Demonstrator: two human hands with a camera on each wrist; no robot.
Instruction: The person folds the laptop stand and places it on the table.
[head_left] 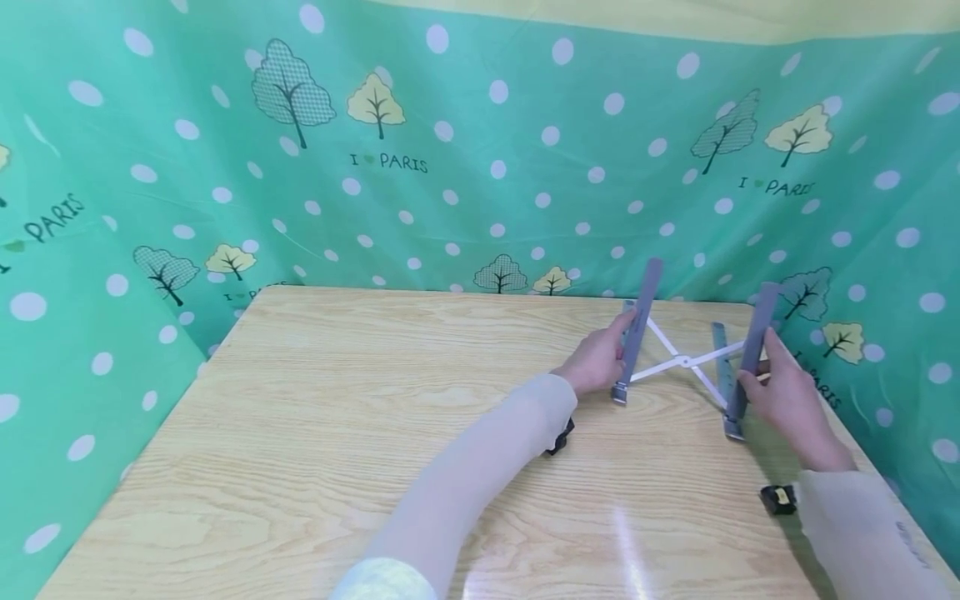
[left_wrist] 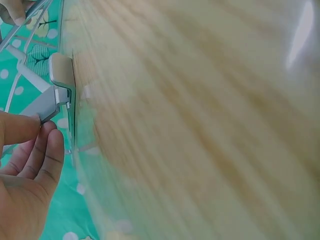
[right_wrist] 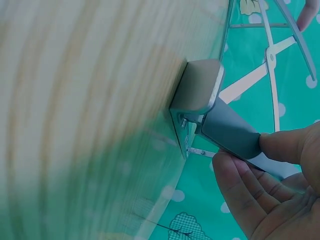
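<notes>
Pinched both sides! Left hand (head_left: 596, 358) holds the left rail (head_left: 639, 329), right hand (head_left: 797, 404) the right rail (head_left: 752, 350) of the grey stand (head_left: 684, 361) (white crossbars (head_left: 662, 337) spread between), far right on the table (head_left: 360, 417)

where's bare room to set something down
Widest bare patch of the wooden table: between the left sleeve and the green curtain. Smaller: between left sleeve and right sleeve, nearer than the gray stand. Crowded: the far right, where left hand and right hand grip the stand.
</notes>
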